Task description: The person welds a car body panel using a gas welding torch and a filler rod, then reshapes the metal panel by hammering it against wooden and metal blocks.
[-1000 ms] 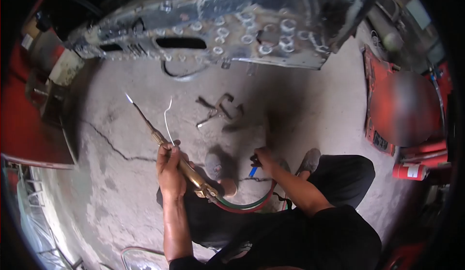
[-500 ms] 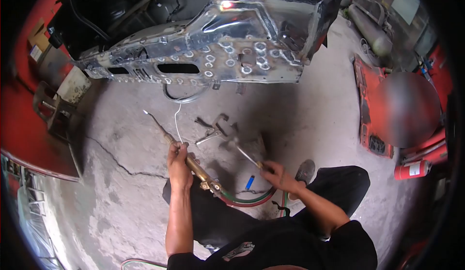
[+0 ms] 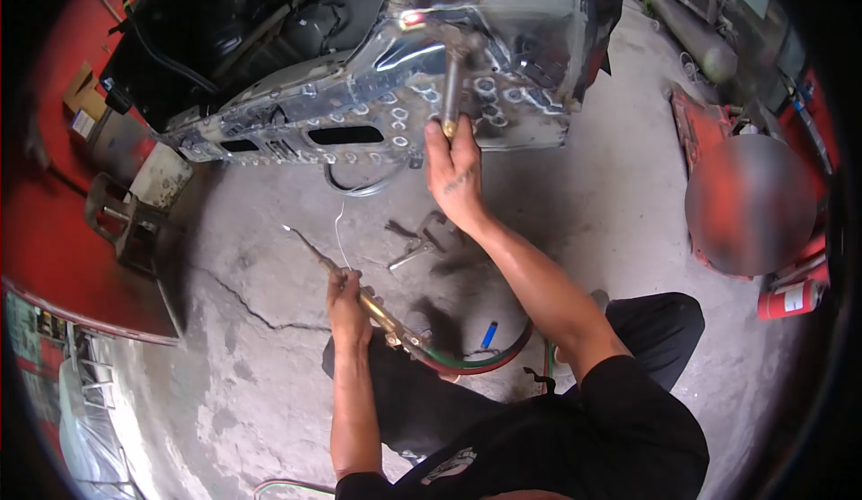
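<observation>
My left hand [image 3: 348, 307] is closed round a brass gas torch [image 3: 382, 314], whose thin tip points up and left with a small flame. A thin wire [image 3: 339, 235] rises from the same hand. My right hand [image 3: 455, 170] grips the handle of a hammer [image 3: 452, 83], its blurred head up against the welded metal body panel [image 3: 525, 109]. On the panel, just left of the hammer head, a spot [image 3: 412, 20] glows red. Green and red hoses [image 3: 476, 363] run from the torch past my legs.
A clamp [image 3: 426, 238] and a blue lighter [image 3: 489, 335] lie on the concrete floor. Beneath the panel sits a wire coil [image 3: 366, 186]. Red panels [image 3: 76, 222] stand at left; a red cylinder [image 3: 790, 300] and a grey gas cylinder [image 3: 693, 33] lie at right.
My right hand left the blue lighter on the floor, took hold of the hammer and raised it to the panel. The view has shifted, showing more of the panel and its glowing spot.
</observation>
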A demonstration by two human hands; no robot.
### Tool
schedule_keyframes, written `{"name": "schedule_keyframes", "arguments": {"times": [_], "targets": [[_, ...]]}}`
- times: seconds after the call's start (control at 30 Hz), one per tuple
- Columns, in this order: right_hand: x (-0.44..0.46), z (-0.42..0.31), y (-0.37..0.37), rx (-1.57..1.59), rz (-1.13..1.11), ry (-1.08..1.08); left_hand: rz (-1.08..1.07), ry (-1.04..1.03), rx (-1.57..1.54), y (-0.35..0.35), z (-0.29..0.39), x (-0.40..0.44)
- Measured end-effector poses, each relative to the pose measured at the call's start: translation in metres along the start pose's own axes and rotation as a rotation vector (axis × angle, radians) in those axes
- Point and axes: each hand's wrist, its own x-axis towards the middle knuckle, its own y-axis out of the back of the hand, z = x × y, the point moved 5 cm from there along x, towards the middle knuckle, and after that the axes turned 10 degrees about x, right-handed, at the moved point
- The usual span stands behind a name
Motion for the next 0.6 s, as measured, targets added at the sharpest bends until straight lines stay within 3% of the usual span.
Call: {"name": "schedule_keyframes", "arguments": {"times": [0.13, 0.27, 0.43, 0.6], "targets": [[0.016, 0.003, -0.018, -0.187, 0.11, 0.18, -0.005, -0.009, -0.027, 0.003, 0.003, 0.004], [0.014, -0.015, -0.028, -0.058, 0.056, 0.008, -0.008, -0.004, -0.025, 0.006, 0.003, 0.006], [0.019, 0.031, -0.021, -0.182, 0.09, 0.077, -0.004, 0.002, -0.043, 0.007, 0.006, 0.003], [0.019, 0.028, -0.019, -0.191, 0.079, 0.055, -0.021, -0.003, -0.033, 0.009, 0.002, 0.003]]}}
